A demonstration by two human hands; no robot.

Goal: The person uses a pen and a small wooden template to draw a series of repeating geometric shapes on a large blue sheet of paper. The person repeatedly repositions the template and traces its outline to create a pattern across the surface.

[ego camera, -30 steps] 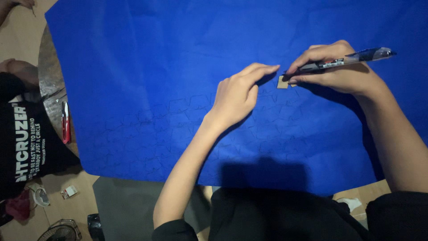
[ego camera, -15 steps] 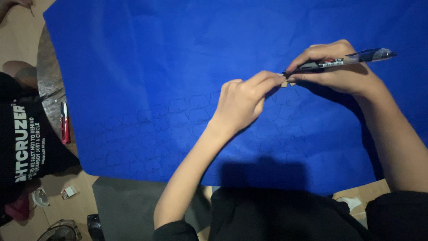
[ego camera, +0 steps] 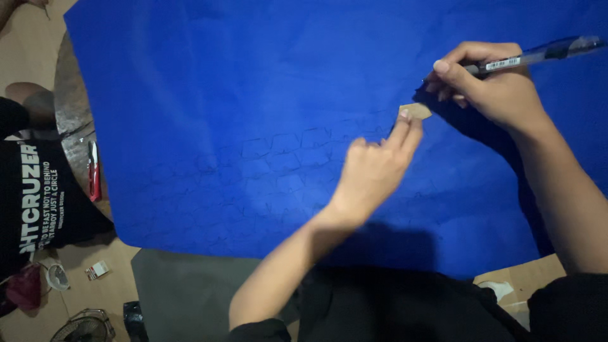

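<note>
Since the earlier frame, left hand (ego camera: 373, 171) has shifted right along the blue sheet (ego camera: 240, 95), carrying the small tan template (ego camera: 416, 111) with it. Left index fingertip presses on the near edge of the template, which lies flat on the sheet; remaining fingers are curled. Right hand (ego camera: 494, 88) has its grip closed on a pen (ego camera: 525, 59), tip down just beyond the template. Faint traced outlines (ego camera: 285, 158) run in rows left of the template. Red-handled tool (ego camera: 94, 171) lies at the sheet's left edge.
</note>
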